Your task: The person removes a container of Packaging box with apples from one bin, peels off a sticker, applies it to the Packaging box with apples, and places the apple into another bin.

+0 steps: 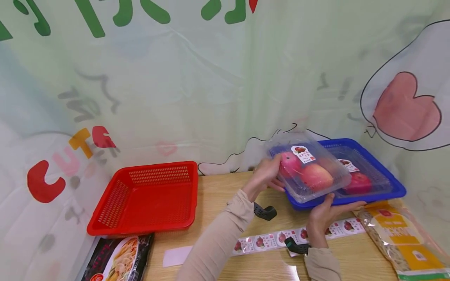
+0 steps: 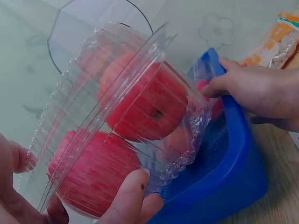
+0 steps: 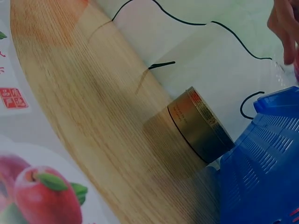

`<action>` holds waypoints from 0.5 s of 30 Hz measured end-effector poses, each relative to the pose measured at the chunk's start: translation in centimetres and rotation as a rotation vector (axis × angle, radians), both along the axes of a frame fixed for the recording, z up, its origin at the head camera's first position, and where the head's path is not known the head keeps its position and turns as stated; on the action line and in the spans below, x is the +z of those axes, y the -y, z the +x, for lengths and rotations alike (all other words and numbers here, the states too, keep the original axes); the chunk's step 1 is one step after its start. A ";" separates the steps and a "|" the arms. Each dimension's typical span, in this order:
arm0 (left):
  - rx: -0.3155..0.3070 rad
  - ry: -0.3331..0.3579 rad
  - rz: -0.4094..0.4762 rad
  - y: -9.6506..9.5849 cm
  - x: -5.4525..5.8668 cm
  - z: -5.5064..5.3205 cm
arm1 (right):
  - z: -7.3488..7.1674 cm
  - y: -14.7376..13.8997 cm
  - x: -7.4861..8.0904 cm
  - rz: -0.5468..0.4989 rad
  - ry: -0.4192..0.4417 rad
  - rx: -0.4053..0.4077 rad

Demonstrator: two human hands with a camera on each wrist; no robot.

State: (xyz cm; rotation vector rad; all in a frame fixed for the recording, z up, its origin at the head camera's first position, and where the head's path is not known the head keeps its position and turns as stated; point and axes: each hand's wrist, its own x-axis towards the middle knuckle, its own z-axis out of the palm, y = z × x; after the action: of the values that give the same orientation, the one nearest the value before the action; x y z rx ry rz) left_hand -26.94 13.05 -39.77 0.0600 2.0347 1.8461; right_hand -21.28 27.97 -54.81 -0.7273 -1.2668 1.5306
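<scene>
My left hand holds a clear plastic box of apples by its left side, tilted above the blue basket. In the left wrist view, its thumb lies along the clear box, with red apples showing through. A white apple label is stuck on the lid. My right hand grips the basket's front rim, thumb on top and fingers beneath; the left wrist view shows this right hand too. Inside the basket lies another clear apple box, partly hidden by the raised one.
A red basket stands at left, behind a black noodle packet. Along the table's front runs a strip of apple labels. A yellow bag lies at right. The right wrist view shows a gold tin beside the blue basket.
</scene>
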 end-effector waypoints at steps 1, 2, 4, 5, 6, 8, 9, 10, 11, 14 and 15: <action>-0.011 0.002 -0.006 -0.2 -0.2 -0.1 | 0.0 0.0 0.0 0.001 -0.011 0.002; -0.022 0.004 -0.007 -0.4 -0.3 -0.2 | 0.0 0.1 0.0 0.003 -0.023 0.002; -0.035 0.008 -0.009 -0.8 -0.6 -0.5 | 0.0 0.1 0.1 0.002 -0.030 0.007; -0.043 0.007 -0.011 -0.9 -0.7 -0.7 | 0.0 0.1 0.1 0.007 -0.036 0.006; -0.051 0.004 -0.015 -1.0 -0.8 -0.9 | 0.0 0.2 0.1 0.014 -0.037 0.003; -0.065 -0.003 -0.026 -1.3 -1.0 -1.2 | 0.1 0.2 0.1 0.014 -0.046 0.002; -0.068 -0.013 -0.041 -1.4 -1.0 -1.3 | 0.1 0.2 0.0 0.012 -0.048 0.002; -0.075 -0.026 -0.052 -1.5 -1.1 -1.5 | 0.1 0.2 0.0 0.012 -0.049 0.001; -0.078 -0.036 -0.068 -1.6 -1.0 -1.6 | 0.1 0.2 0.0 0.016 -0.051 -0.005; -0.088 -0.067 -0.120 -2.0 -0.9 -2.0 | 0.0 0.1 0.0 0.016 -0.054 -0.012; -0.092 -0.071 -0.132 -2.1 -0.8 -2.2 | 0.0 0.1 0.0 0.014 -0.056 -0.013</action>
State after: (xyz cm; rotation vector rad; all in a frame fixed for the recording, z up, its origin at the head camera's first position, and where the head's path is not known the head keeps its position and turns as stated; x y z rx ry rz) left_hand -29.11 15.14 -40.56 0.1824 2.1591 1.6733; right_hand -21.25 27.84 -54.81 -0.6778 -1.2276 1.5198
